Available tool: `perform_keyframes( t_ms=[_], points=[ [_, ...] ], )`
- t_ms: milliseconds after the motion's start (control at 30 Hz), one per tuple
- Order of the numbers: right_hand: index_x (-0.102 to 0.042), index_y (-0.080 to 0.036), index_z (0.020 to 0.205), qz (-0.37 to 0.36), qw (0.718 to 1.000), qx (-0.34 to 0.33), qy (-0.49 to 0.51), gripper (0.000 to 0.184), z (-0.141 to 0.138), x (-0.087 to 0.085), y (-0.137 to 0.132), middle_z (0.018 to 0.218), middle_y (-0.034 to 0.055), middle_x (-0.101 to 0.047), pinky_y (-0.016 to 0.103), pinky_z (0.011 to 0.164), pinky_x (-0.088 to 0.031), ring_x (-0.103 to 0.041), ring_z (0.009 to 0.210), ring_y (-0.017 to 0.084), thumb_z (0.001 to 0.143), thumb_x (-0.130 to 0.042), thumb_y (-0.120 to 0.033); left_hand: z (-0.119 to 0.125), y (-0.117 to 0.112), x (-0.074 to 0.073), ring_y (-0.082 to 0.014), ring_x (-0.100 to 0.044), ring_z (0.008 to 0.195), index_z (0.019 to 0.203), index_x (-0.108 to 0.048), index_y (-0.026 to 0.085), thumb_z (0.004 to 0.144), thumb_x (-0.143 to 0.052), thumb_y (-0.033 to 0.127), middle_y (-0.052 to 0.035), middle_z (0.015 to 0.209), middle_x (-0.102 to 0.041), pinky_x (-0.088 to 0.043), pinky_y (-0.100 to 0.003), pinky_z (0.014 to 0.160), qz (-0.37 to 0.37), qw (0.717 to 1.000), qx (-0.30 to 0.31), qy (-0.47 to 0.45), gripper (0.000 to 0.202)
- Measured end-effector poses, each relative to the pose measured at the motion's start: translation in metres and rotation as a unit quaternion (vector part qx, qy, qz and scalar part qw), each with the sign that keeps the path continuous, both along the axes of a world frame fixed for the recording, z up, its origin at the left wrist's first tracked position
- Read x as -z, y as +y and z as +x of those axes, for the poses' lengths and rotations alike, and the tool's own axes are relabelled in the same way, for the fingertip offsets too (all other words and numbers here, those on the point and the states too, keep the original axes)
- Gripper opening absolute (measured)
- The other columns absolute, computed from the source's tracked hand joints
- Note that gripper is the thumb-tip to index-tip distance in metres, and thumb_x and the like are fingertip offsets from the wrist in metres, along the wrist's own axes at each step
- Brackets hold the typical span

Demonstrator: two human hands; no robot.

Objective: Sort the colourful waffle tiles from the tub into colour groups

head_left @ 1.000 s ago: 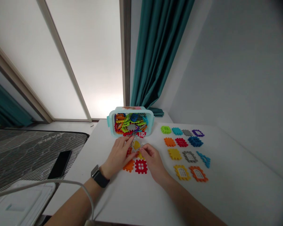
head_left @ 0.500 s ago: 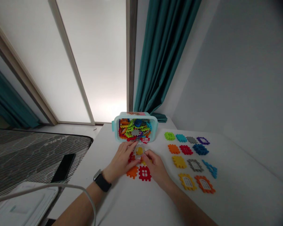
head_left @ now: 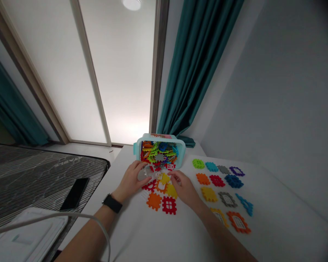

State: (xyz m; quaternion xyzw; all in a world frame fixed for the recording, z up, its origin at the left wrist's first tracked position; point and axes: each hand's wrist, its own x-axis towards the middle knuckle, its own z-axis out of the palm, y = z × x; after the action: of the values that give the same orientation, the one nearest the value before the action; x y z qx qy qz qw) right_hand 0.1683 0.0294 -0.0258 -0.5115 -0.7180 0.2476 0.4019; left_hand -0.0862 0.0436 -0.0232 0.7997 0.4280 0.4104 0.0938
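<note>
Over the worktop (head_left: 131, 227), just in front of a pale teal plastic tub (head_left: 180, 154) crammed with interlocking toy tiles, the person's left hand (head_left: 129, 178) curls around a whitish window tile (head_left: 143, 174), its fingers closed on the edge. The right hand (head_left: 183, 187) reaches in with fingers loosely together, their tips near a yellow tile (head_left: 164, 178), though from here it's hard to be sure they are gripping it. The work looks like sorting tiles from a small heap, and the next move calls for lifting the whitish piece clear of the red and yellow ones beside it. Nearer lie an orange tile (head_left: 154, 201) and a red grid tile (head_left: 169, 205); rows of coloured tiles (head_left: 198, 163) fill the right of the worktop, and a black smartphone (head_left: 74, 194) lies on the mattress (head_left: 41, 178) to the left.
</note>
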Motion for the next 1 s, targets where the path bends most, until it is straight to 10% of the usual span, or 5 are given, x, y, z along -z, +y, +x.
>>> perform_keyframes(
  t_ms=[400, 733, 1000],
  points=[
    [-0.064, -0.020, 0.105, 0.076, 0.954, -0.006, -0.289, 0.015, -0.037, 0.017, 0.016, 0.114, 0.0092, -0.069, 0.040, 0.093, -0.042, -0.059, 0.111, 0.028, 0.095, -0.054, -0.022, -0.001, 0.006, 0.008, -0.0260, -0.060, 0.109, 0.128, -0.057, 0.024, 0.084, -0.071, 0.032, -0.0100, 0.118, -0.058, -0.052, -0.045, 0.097, -0.001, 1.000, 0.009, -0.012, 0.046],
    [-0.062, -0.021, 0.093, 0.091, 0.969, 0.000, -0.231, 0.007, -0.038, 0.025, 0.008, 0.104, 0.0090, -0.071, 0.042, 0.090, -0.041, -0.061, 0.104, 0.029, 0.090, -0.058, -0.016, 0.002, 0.004, 0.009, -0.0263, -0.060, 0.114, 0.130, -0.056, 0.023, 0.086, -0.070, 0.031, -0.0106, 0.123, -0.059, -0.051, -0.045, 0.100, -0.012, 0.999, 0.029, -0.009, 0.046],
    [-0.065, -0.022, 0.092, 0.090, 0.996, -0.014, 0.008, 0.022, -0.030, 0.016, 0.004, 0.096, 0.0056, -0.070, 0.037, 0.090, -0.044, -0.062, 0.096, 0.023, 0.098, -0.044, -0.024, 0.005, 0.001, 0.008, -0.0265, -0.061, 0.113, 0.132, -0.055, 0.023, 0.088, -0.070, 0.039, -0.0118, 0.123, -0.061, -0.051, -0.043, 0.098, -0.005, 0.998, 0.056, 0.030, 0.050]
  ],
)
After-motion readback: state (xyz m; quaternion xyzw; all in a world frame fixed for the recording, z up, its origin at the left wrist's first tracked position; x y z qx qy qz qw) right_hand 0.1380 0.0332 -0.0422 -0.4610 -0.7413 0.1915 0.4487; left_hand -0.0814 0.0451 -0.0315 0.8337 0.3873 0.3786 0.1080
